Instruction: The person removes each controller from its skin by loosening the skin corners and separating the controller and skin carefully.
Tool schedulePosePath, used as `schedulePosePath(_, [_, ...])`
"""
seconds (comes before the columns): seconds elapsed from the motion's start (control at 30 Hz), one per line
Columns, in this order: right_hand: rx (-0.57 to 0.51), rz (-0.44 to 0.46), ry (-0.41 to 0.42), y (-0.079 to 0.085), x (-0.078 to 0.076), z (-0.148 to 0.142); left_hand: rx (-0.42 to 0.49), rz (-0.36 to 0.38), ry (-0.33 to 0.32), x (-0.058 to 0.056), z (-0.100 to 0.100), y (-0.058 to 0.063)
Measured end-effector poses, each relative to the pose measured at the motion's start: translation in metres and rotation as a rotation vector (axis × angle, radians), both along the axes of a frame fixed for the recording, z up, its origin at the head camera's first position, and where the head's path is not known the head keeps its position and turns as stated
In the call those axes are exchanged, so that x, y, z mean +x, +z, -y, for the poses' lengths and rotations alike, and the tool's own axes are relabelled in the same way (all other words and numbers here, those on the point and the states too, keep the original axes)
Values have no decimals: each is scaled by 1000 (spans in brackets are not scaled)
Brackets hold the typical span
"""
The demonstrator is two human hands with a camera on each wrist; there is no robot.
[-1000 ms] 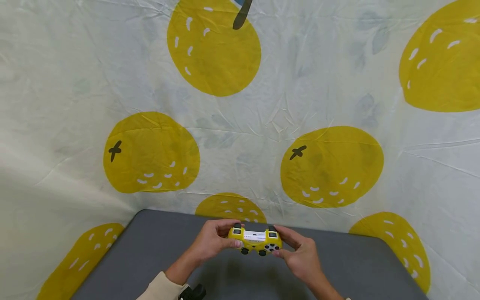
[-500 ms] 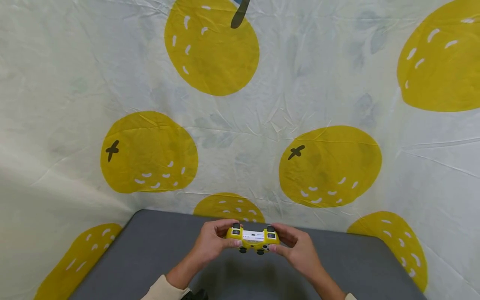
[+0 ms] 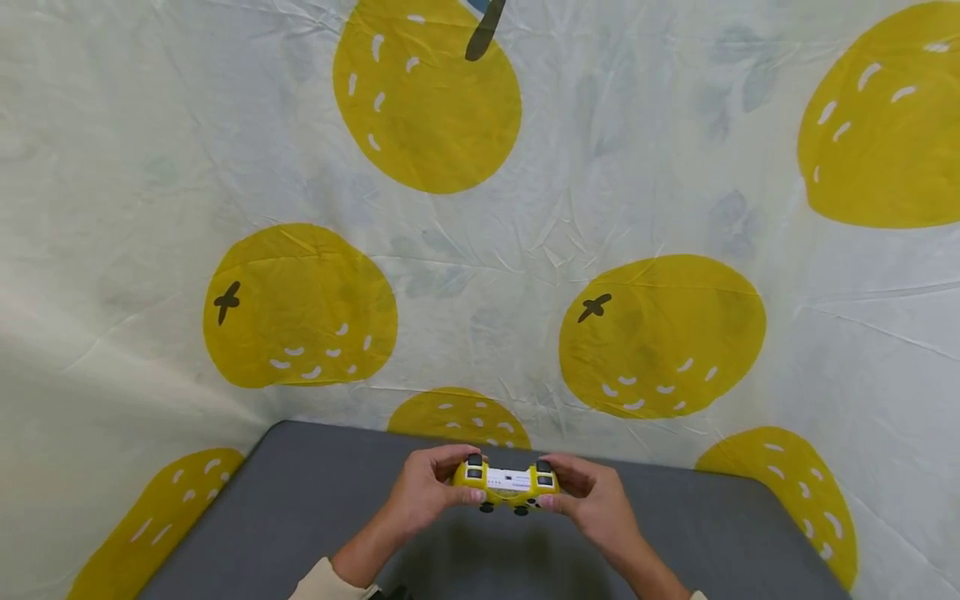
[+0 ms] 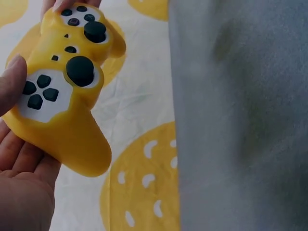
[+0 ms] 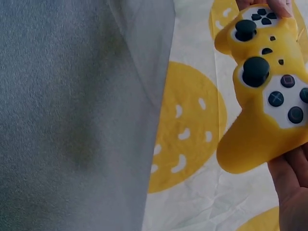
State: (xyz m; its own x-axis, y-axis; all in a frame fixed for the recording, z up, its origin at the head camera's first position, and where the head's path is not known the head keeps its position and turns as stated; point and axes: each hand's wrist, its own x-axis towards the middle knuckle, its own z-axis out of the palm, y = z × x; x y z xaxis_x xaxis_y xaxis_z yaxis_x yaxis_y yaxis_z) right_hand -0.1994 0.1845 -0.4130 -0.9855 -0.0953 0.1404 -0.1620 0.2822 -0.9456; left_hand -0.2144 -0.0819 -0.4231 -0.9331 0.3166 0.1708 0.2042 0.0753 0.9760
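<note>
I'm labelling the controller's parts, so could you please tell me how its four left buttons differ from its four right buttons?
The left buttons are angular, while the right buttons are round. The right buttons show symbols; the left buttons look plain. Both sets are dark and sit on white panels of the yellow controller.

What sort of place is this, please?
Possibly a small indoor booth: a fruit-print cloth hangs behind and beside a grey table, above which the left hand and right hand hold a controller.
</note>
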Motion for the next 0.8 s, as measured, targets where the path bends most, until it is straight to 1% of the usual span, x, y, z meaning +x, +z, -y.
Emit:
schedulePosePath(0.17, [-56,-54,-56,-3,4,5,-28,-49,-24,0,3,0])
schedulePosePath(0.3, [-56,-109,-99,-4,7,10,-51,-85,-24,1,5,0])
schedulePosePath(0.47, [-51,-178,-122,-8,11,9,-52,-96,-29,2,4,2])
schedulePosePath(0.6, [-52,-259,-109,-12,11,8,-71,-113,-11,3,4,3])
schedulePosePath(0.67, [-58,-276,-106,-13,12,8,-92,-123,6,3,3,4])
schedulePosePath(0.8, [-49,-258,-115,-13,13,7,-131,-141,33,5,3,4])
